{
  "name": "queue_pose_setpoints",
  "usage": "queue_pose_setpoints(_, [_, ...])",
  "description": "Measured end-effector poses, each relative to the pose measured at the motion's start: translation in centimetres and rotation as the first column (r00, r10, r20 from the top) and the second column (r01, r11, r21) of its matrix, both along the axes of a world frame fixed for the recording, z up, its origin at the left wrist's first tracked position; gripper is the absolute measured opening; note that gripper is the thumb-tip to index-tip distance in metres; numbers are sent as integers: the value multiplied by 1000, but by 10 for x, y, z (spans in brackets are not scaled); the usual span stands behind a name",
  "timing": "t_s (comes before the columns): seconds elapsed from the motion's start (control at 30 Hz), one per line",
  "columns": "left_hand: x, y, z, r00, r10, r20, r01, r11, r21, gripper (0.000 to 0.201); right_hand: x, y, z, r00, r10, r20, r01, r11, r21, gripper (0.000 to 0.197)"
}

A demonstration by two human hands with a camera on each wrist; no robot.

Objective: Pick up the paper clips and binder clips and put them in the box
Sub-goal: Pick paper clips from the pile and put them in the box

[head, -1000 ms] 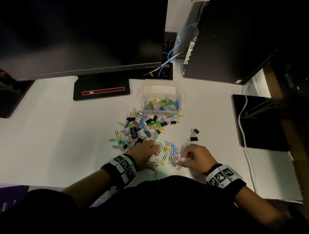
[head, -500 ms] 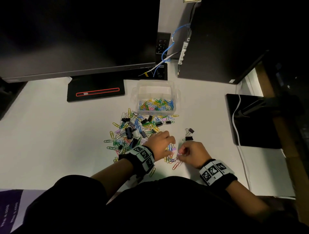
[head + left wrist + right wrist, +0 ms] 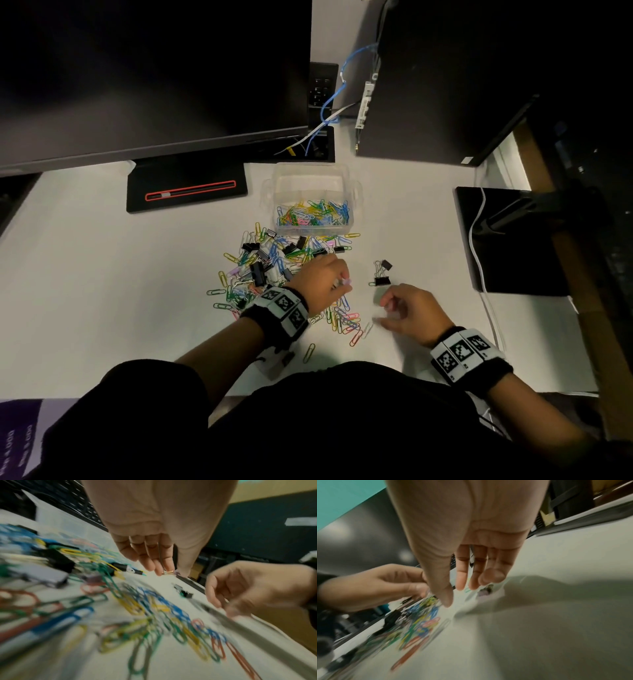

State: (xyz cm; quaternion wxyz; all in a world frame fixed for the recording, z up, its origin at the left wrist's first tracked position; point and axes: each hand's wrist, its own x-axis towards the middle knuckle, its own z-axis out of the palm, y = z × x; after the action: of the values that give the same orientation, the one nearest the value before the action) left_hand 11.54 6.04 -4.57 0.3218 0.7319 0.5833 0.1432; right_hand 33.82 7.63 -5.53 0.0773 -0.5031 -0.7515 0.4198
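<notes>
A clear plastic box [image 3: 352,192] stands on the white table, its bottom strewn with coloured paper clips [image 3: 313,214]. In front of it lies a pile of paper clips and black binder clips [image 3: 267,263]. More paper clips [image 3: 346,318] lie between my hands. My left hand [image 3: 342,284] hovers over the pile's right edge and pinches a small paper clip [image 3: 169,572] between thumb and fingertips. My right hand [image 3: 385,310] is beside it, fingers relaxed and holding nothing [image 3: 458,592]. Two black binder clips [image 3: 382,274] lie just beyond the right hand.
A monitor with a black stand base [image 3: 186,188] fills the back left, and a dark computer tower [image 3: 445,85] with cables the back right. A black pad [image 3: 507,240] with a white cable [image 3: 479,260] lies at the right. One stray clip [image 3: 309,353] lies near my body.
The hands were together over the near clips. Now the right hand has drawn back to the right and loosened, and the left hand has lifted forward with a clip in its fingertips.
</notes>
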Motion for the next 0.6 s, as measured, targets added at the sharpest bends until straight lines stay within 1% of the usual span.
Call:
queue_pose_setpoints(0.07, [-16,0,6,991,120,57,-119,993,-20,15,-9,-8,-1,995,99,-31,-100,994,-42,45])
queue_pose_setpoints(0.1, [-27,0,9,983,170,63,-169,985,-24,13,-15,-10,-1,989,150,-16,-151,987,-57,54])
queue_pose_setpoints(0.17, [-49,-3,12,968,246,44,-247,969,3,12,-27,-13,-1,973,227,47,-221,970,-103,82])
queue_pose_setpoints(0.2, [-61,-5,12,960,280,23,-281,959,27,12,-34,-13,-1,964,255,78,-246,963,-111,92])
queue_pose_setpoints(0.27, [-82,-11,13,936,351,-26,-349,935,58,12,-47,-11,-1,953,285,104,-276,956,-98,100])
queue_pose_setpoints(0.37, [-108,-21,10,887,449,-105,-445,893,65,14,-67,-3,-5,964,253,83,-248,966,-68,95])
queue_pose_setpoints(0.43, [-119,-27,7,862,486,-146,-483,874,54,15,-79,2,-7,966,245,80,-240,969,-65,90])
queue_pose_setpoints(0.5, [-127,-34,3,842,508,-184,-513,858,24,16,-90,5,-7,962,262,74,-257,964,-75,84])
queue_pose_setpoints(0.6, [-131,-40,-1,832,495,-252,-518,855,-28,21,-102,6,-7,943,323,80,-319,946,-65,73])
